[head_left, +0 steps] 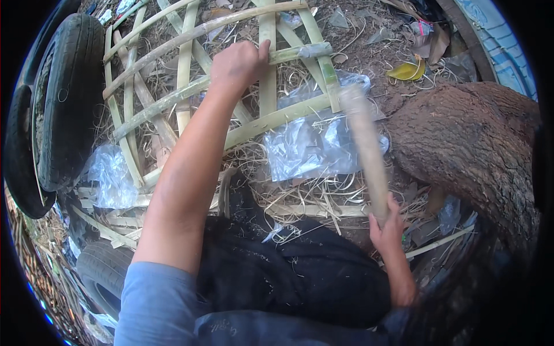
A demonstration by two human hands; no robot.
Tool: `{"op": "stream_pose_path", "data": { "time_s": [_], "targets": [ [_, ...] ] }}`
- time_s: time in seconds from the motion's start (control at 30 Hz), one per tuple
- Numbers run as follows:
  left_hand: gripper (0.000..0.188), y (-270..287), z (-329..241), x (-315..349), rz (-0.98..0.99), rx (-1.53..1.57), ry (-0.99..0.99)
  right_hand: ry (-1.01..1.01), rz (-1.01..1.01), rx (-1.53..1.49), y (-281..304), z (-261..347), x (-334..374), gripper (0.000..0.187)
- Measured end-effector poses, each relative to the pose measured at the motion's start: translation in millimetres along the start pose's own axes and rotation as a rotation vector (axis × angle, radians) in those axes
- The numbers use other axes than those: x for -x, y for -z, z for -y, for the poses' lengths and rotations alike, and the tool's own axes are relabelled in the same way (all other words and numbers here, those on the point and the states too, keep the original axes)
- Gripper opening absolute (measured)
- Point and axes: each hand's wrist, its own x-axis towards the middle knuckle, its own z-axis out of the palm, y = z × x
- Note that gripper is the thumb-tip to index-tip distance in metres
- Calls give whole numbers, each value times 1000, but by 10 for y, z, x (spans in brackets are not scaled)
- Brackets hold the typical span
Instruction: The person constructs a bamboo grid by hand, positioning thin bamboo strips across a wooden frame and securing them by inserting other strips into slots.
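One openwork lattice of split strips (186, 63), seemingly bamboo, is lying on the littered ground (363, 60) in front of the person, its strips crossing over and under, probably so that each is bracing the next. One long slat (156, 109) of it is running beneath the left hand (239, 64), whose fingers are clenching around it, presumably for steadying the weave near its right end. One wooden stick (367, 150), pale, is standing aslant in the right hand (388, 228); those fingers are wrapping its lower end, likely leaving the length free for striking. Its upper end is showing blurred beside the lattice's near right corner, contact being impossible to tell. One clear plastic sheet (311, 150) is lying partly under that corner, the reason not showing. Curled shavings (323, 199) are littering the near side. Tyres (72, 104) are flanking the left, one rough trunk (467, 138) the right, perhaps bounding the working space.
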Motion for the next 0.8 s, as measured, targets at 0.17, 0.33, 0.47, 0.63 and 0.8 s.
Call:
{"op": "stream_pose_path", "data": {
  "time_s": [0.17,0.33,0.47,0.63,0.8],
  "targets": [
    [68,77,-61,-18,80,35,66,41,-71,-74,-37,127,-52,68],
    [63,152,242,-82,45,327,-197,358,-56,-116,-25,510,-255,70],
    [47,332,479,99,131,-154,-423,537,-129,-379,-22,570,-180,69],
    [47,167,767,164,4,-180,-453,327,130,-85,-178,585,-225,71],
    [46,191,763,219,-44,-139,-487,279,252,97,-100,654,-231,64]
  ]
}}
